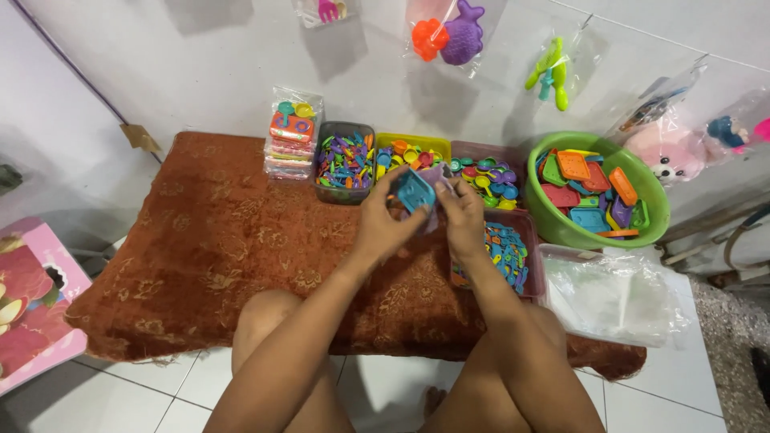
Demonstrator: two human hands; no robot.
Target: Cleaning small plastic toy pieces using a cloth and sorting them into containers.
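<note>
your left hand (383,218) and right hand (463,215) meet above the far edge of the rust-brown patterned cushion (216,240). left hand: fingers curled round a small blue plastic toy piece (415,191), thumb on its near side; the piece sits tilted, held up off the cushion. right hand: fingertips pinched on a small clear plastic bag (439,178) just beside the blue piece, touching it; whether the piece is partly inside the bag you cannot tell from this view.

beyond the hands, a row along the wall: a stack of filled toy packets (292,136), a dark tub of mixed coloured pieces (345,160), a yellow tub (413,148), a reddish tub of spoon-like pieces (489,170). under your right wrist, another reddish tray of blue pieces (513,256). to the right, a green basin (642,216) with flat orange, blue and green toy parts, and near it a pile of clear bags (613,297) on the white tile floor (152,401).
</note>
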